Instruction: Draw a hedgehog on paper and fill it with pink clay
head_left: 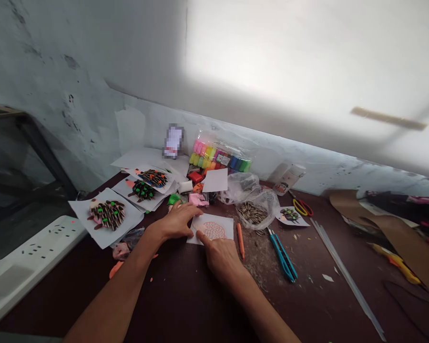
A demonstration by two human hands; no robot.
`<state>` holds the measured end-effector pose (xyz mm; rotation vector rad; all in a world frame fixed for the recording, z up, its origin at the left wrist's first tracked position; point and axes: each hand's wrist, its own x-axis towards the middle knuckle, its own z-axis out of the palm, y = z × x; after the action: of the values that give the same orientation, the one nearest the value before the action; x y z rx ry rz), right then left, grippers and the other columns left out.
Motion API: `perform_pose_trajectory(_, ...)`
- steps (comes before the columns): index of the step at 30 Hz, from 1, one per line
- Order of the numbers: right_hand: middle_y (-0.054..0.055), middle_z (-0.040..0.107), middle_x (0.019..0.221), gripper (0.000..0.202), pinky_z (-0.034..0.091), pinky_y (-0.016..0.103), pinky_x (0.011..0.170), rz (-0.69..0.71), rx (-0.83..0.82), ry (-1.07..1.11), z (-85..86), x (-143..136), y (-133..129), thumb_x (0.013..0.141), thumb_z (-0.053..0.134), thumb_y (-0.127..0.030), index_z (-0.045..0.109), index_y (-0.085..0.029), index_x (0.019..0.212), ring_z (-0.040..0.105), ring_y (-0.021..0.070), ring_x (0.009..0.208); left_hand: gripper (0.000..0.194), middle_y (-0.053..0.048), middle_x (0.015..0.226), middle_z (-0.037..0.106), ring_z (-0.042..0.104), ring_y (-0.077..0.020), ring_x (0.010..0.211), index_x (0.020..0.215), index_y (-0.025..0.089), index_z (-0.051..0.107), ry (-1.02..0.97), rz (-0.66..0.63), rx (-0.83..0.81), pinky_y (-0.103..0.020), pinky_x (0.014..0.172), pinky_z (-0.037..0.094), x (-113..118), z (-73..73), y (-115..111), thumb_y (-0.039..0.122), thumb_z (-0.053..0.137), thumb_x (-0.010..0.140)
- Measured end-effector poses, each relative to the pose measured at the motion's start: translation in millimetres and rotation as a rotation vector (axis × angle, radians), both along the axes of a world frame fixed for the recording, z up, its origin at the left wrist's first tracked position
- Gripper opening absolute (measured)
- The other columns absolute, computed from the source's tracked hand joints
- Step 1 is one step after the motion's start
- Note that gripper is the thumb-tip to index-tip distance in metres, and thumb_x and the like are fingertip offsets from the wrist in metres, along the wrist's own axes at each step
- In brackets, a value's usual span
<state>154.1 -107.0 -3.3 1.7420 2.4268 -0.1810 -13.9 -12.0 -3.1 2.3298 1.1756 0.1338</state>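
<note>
On the dark counter (175, 297), the right hand (219, 255) comes in from 5 o'clock, its index finger extended onto the left part of a white card (214, 230) with a rounded orange drawing; whether its curled fingers hold anything cannot be told. The left hand (178, 220) rests its loosely spread fingers at the card's 9 o'clock edge. A teal-handled tool (283, 257) lies at 4 o'clock, an orange marker (240, 240) just beside the card at 3. The right hand hides the card's near edge. Farther, seeds (252, 213) sit bagged at 2; a pixelated object (173, 140) at 11 is unreadable.
</note>
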Motion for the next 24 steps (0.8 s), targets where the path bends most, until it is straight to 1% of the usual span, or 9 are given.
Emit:
perform_pose_trajectory(2, 0.011, 0.077, 0.09, 0.053, 0.042, 0.028, 0.067, -0.011, 0.001, 0.019, -0.1, 1.9, 0.9, 0.093, 0.038, -0.012, 0.049, -0.026, 0.144, 0.072, 0.0242, 0.083, 0.062, -0.005, 0.137, 0.057, 0.042, -0.029, 0.136, 0.124, 0.025, 0.056, 0.002, -0.002, 0.0, -0.055, 0.121, 0.015, 0.0, 0.4, 0.1, 0.017, 0.067, 0.064)
perform_pose_trajectory(4, 0.01, 0.077, 0.093, 0.053, 0.043, 0.029, 0.07, -0.057, 0.026, 0.045, 0.6, 5.1, 1.9, 0.094, 0.038, -0.014, 0.049, -0.026, 0.144, 0.072, 0.0241, 0.085, 0.061, -0.006, 0.136, 0.057, 0.042, -0.0285, 0.136, 0.124, 0.025, 0.056, 0.003, -0.007, -0.009, -0.055, 0.121, 0.016, -0.2, 0.9, 0.3, 0.017, 0.068, 0.064)
perform_pose_trajectory(6, 0.01, 0.077, 0.095, 0.051, 0.043, 0.029, 0.074, -0.117, 0.058, 0.064, 1.4, 8.2, 2.5, 0.094, 0.037, -0.015, 0.052, -0.027, 0.142, 0.072, 0.0235, 0.086, 0.06, -0.006, 0.136, 0.057, 0.042, -0.0278, 0.135, 0.123, 0.024, 0.056, 0.002, -0.014, -0.015, -0.055, 0.121, 0.016, -0.5, 0.9, 0.7, 0.018, 0.068, 0.065)
perform_pose_trajectory(8, 0.009, 0.077, 0.095, 0.049, 0.043, 0.029, 0.077, -0.138, 0.067, 0.07, 1.9, 9.6, 2.4, 0.095, 0.037, -0.015, 0.056, -0.028, 0.138, 0.072, 0.0229, 0.086, 0.06, -0.006, 0.136, 0.057, 0.042, -0.0277, 0.135, 0.124, 0.025, 0.056, 0.007, -0.02, -0.011, -0.055, 0.121, 0.016, -0.9, 0.0, 1.2, 0.018, 0.068, 0.065)
perform_pose_trajectory(12, 0.011, 0.077, 0.094, 0.046, 0.042, 0.027, 0.07, -0.072, 0.03, 0.059, 2.4, 5.4, 0.1, 0.094, 0.039, -0.015, 0.058, -0.025, 0.136, 0.072, 0.0229, 0.086, 0.06, -0.006, 0.137, 0.056, 0.041, -0.0285, 0.136, 0.124, 0.026, 0.055, 0.012, -0.028, 0.008, -0.054, 0.121, 0.015, -1.3, -1.8, 1.8, 0.02, 0.068, 0.066)
perform_pose_trajectory(16, 0.011, 0.077, 0.09, 0.043, 0.041, 0.028, 0.065, -0.025, 0.023, 0.049, 3.0, -0.7, -2.5, 0.095, 0.038, -0.015, 0.06, -0.025, 0.131, 0.073, 0.0235, 0.083, 0.061, -0.006, 0.137, 0.056, 0.041, -0.0291, 0.136, 0.124, 0.025, 0.056, 0.006, -0.025, -0.004, -0.055, 0.121, 0.017, -1.1, -0.3, 1.6, 0.018, 0.067, 0.065)
perform_pose_trajectory(21, 0.01, 0.077, 0.087, 0.042, 0.04, 0.028, 0.063, -0.033, 0.01, 0.04, 2.6, -2.9, -3.1, 0.094, 0.039, -0.014, 0.06, -0.025, 0.128, 0.073, 0.0241, 0.081, 0.06, -0.006, 0.137, 0.057, 0.042, -0.0289, 0.136, 0.124, 0.026, 0.056, 0.008, -0.029, 0.004, -0.054, 0.121, 0.016, -1.1, -0.3, 1.6, 0.018, 0.067, 0.065)
perform_pose_trajectory(24, 0.011, 0.077, 0.09, 0.046, 0.042, 0.028, 0.065, -0.044, 0.006, 0.032, 1.8, -2.8, -2.5, 0.094, 0.039, -0.014, 0.057, -0.024, 0.134, 0.072, 0.0247, 0.082, 0.061, -0.007, 0.137, 0.056, 0.042, -0.0288, 0.135, 0.124, 0.025, 0.056, 0.006, -0.02, 0.013, -0.054, 0.121, 0.016, -1.1, -2.4, 1.5, 0.018, 0.067, 0.065)
